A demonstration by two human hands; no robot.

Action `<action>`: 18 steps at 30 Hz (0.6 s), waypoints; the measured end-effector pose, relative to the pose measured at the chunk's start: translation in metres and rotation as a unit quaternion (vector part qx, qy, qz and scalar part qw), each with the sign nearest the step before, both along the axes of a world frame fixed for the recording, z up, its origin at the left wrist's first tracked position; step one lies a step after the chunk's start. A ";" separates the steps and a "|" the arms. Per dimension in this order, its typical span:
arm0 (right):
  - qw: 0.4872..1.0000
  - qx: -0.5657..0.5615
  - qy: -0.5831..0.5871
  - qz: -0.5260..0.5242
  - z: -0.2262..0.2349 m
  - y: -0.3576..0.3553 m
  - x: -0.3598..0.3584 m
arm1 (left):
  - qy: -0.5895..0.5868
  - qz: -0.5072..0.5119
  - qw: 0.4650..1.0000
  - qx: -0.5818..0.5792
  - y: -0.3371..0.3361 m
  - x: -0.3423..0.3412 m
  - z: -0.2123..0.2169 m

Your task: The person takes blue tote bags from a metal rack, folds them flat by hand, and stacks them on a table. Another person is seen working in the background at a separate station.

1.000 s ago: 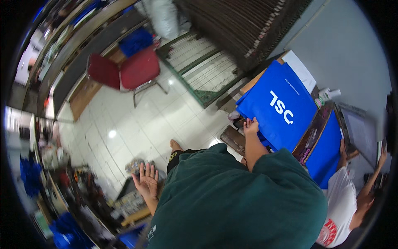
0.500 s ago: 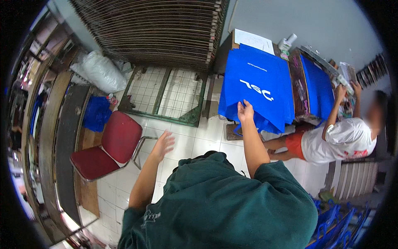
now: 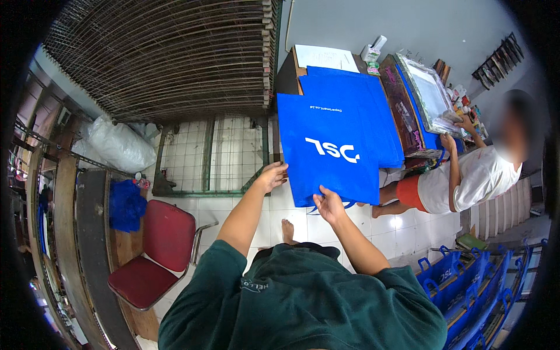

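My left hand grips the near left edge of the blue bag, my right hand its near edge; fingers closed on it, atop the far stack of bags.
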State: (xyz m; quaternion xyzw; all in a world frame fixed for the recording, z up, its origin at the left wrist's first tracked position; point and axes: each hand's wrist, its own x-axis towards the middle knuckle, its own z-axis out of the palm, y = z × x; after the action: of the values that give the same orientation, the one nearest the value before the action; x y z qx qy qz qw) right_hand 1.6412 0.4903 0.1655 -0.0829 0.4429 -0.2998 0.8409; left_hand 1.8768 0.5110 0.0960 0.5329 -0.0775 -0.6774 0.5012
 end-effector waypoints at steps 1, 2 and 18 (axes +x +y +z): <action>1.000 0.002 0.009 0.023 0.001 0.008 -0.005 | -0.012 0.011 1.000 -0.021 -0.001 -0.001 0.001; 0.998 -0.006 0.005 0.054 0.007 0.003 -0.018 | -0.027 0.030 0.998 -0.041 -0.015 -0.007 0.014; 0.921 -0.149 0.361 0.007 -0.195 -0.079 -0.280 | -0.346 0.179 0.920 -0.051 -0.086 -0.059 -0.073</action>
State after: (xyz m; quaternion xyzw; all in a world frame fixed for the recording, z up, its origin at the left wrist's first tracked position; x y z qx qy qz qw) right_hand 1.3615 0.4109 -0.0292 -0.3127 0.6663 -0.3061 0.6038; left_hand 1.8181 0.4250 0.0235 0.7126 -0.1837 -0.3453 0.5824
